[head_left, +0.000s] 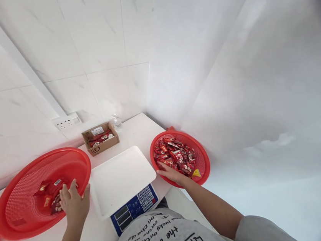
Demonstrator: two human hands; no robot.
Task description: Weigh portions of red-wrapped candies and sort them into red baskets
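Note:
My left hand reaches over the near right rim of a large red mesh basket, fingers spread and nothing seen in them. A few red snack packets lie in that basket, just beyond my fingertips. On the other side, my right hand rests at the left edge of a smaller red basket, its fingers stretched over the heap of small red packets inside. Some of its fingertips are hard to make out. A yellow packet shows at that heap's edge.
Between the baskets stands a weighing scale with a bare white tray and a blue keypad panel. Behind it are a cardboard box of red packets and a clear plastic container. A wall socket sits above the white table.

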